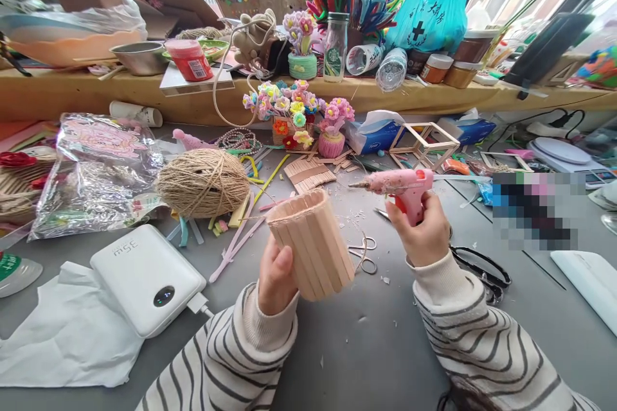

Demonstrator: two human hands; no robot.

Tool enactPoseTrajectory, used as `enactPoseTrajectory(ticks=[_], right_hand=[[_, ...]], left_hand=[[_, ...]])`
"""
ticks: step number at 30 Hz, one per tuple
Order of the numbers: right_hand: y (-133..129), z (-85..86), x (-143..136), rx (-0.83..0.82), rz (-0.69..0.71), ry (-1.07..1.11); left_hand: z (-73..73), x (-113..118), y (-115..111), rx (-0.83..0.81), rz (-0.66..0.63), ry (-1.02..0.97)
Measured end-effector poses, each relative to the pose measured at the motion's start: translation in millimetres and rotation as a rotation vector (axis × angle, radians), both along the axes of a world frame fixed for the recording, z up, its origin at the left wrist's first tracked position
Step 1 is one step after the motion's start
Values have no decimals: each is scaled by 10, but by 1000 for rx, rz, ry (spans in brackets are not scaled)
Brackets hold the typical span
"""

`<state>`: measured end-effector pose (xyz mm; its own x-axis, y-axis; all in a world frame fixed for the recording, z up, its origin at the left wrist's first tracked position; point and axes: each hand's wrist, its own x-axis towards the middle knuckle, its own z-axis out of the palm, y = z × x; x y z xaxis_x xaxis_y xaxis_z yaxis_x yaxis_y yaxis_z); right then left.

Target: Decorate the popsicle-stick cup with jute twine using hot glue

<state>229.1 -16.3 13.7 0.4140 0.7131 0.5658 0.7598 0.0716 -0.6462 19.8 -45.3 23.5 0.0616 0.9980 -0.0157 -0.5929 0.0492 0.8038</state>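
Note:
My left hand [278, 273] is closed around the side of a cup-shaped holder made of wooden craft sticks [322, 250], which tilts to the left with its opening up. A strand of twine runs at its rim. In my right hand [424, 231] is a pink hot glue gun [402, 186], its metal nozzle pointing left, a little above and to the right of the holder and apart from it. A clear glue stick [460, 178] sticks out of its back end. Small scissors [365, 253] lie on the table just behind the holder.
A big ball of twine [205, 183] and a white power bank [147, 279] are at the left. Flat craft sticks [309, 173], a stick-built cube frame [424, 144] and pipe-cleaner flowers [289, 109] stand farther back. Dark-framed glasses [482, 270] lie by my right wrist.

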Motion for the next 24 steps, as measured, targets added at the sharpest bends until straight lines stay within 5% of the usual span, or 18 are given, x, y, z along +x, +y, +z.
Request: enactPoseTrajectory(ticks=[3,7,10,18,24], right_hand=[[73,-26,-20,-32,21,-22],[241,-101,-42,-59,67,-76],[404,-181,-50,-87,85,-122],[689,-382,-33,-216,90,-267],[574,-420,217,-247,83,-355]], left_hand=[[137,-115,-2,18,29,-16],[252,-224,-18,17,238,-38],[297,-247,-19,59,245,-28],[284,-274,-27,1,333,-10],[223,-287,-26,-60,378,19]])
